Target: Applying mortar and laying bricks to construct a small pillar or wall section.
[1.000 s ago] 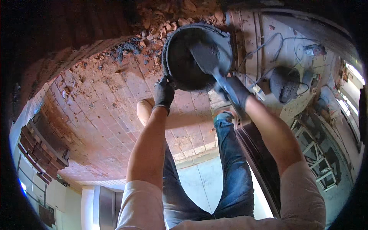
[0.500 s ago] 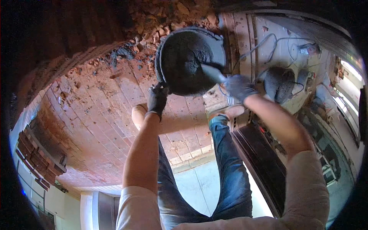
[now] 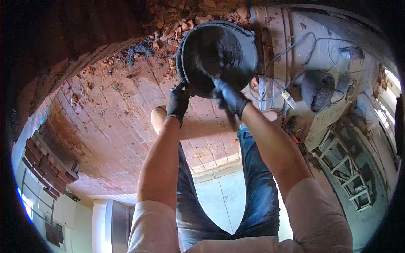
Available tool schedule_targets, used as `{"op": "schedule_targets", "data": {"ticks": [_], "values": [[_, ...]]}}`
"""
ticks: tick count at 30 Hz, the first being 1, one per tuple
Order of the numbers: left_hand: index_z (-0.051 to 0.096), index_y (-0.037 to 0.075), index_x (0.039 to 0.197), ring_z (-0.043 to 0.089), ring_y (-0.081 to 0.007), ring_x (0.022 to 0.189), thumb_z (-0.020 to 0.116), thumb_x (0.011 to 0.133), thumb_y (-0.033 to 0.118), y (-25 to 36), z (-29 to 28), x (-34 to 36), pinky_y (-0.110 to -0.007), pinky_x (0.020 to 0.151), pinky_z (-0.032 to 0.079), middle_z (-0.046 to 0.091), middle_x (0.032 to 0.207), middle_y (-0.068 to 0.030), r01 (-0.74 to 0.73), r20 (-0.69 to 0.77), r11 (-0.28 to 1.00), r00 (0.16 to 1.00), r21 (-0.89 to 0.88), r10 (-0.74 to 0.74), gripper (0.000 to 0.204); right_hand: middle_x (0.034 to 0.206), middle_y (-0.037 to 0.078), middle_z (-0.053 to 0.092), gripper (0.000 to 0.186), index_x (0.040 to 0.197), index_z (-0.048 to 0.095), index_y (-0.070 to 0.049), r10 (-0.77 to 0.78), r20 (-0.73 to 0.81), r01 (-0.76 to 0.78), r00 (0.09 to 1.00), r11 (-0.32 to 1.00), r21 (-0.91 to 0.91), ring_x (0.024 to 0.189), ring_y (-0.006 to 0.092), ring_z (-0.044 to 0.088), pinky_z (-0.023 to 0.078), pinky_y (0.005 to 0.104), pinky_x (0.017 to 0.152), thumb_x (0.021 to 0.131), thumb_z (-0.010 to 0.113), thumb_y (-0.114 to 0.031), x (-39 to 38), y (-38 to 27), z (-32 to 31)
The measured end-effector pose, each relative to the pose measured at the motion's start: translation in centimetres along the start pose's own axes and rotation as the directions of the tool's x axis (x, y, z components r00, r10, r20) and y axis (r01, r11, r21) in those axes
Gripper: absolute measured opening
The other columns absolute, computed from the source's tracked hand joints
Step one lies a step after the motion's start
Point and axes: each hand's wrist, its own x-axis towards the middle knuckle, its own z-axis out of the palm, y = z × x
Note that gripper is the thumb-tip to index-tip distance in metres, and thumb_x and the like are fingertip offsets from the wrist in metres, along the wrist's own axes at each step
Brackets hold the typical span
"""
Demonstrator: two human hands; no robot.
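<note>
A round black bucket (image 3: pixel 249 52) of dark, wet mortar (image 3: pixel 231 55) stands on the brick paving in front of me, its mouth facing up toward me. My left hand (image 3: pixel 178 102), in a dark glove, is closed on the near-left part of its rim. Over the near side of the bucket, my gloved right hand (image 3: pixel 232 97) is wrapped round a trowel (image 3: pixel 231 121). The handle sticks out below the fist, blurred by motion. Inside the bucket, the blade is hard to make out against the dark mix.
Broken brick rubble (image 3: pixel 166 40) lies beyond and left of the bucket. To the right are a second bucket (image 3: pixel 317 90) with dark residue, a loose cable (image 3: pixel 310 44) and a white tube (image 3: pixel 289 99). Stacked bricks (image 3: pixel 42 164) stand far left, a ladder-like frame (image 3: pixel 346 173) far right.
My right hand has swung left and nearer, turning the trowel so its pale blade no longer shows plainly. My left hand keeps its hold on the rim. The whole view has shifted slightly.
</note>
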Motion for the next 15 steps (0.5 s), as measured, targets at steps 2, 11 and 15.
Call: {"op": "schedule_targets", "data": {"ticks": [2,11,15], "values": [[0.064,0.009,0.106,0.066,-0.0285,0.072,0.057,0.086,0.014,-1.3,-0.6,-0.4,-0.037,0.067,0.049,0.067,0.075,-0.0161,0.01,0.002,1.0,1.0,-0.029,-0.01,0.021,0.064,0.0,0.055,0.047,0.082,0.063,-0.007,0.066,0.023,-0.064,0.998,0.995,-0.078,0.045,0.0094,0.043,0.035,0.026,0.04,0.09,0.051,-0.051,-2.1,1.3,0.1],[0.062,0.019,0.109,0.062,-0.04,0.086,0.058,0.087,0.03,-2.1,0.1,-0.2,-0.048,0.071,0.047,0.065,0.088,-0.0225,0.068,-0.04,0.986,0.997,0.15,-0.063,0.024,0.057,-0.003,0.049,0.044,0.081,0.059,-0.008,0.059,0.135,-0.091,0.989,0.965,0.246,0.04,0.0079,0.04,0.032,0.0217,0.039,0.089,0.051,-0.051,-0.3,-1.3,-3.7],[0.064,0.003,0.102,0.063,-0.0245,0.086,0.051,0.088,0.015,-3.0,-1.0,-0.5,-0.034,0.078,0.047,0.067,0.09,-0.0147,-0.114,-0.011,0.979,0.993,0.171,0.118,0.023,0.065,-0.001,0.055,0.04,0.083,0.06,-0.01,0.197,0.114,-0.177,0.974,0.97,-0.165,0.05,0.011,0.045,0.036,0.0259,0.044,0.09,0.052,-0.049,-1.2,2.4,-3.6]]}}
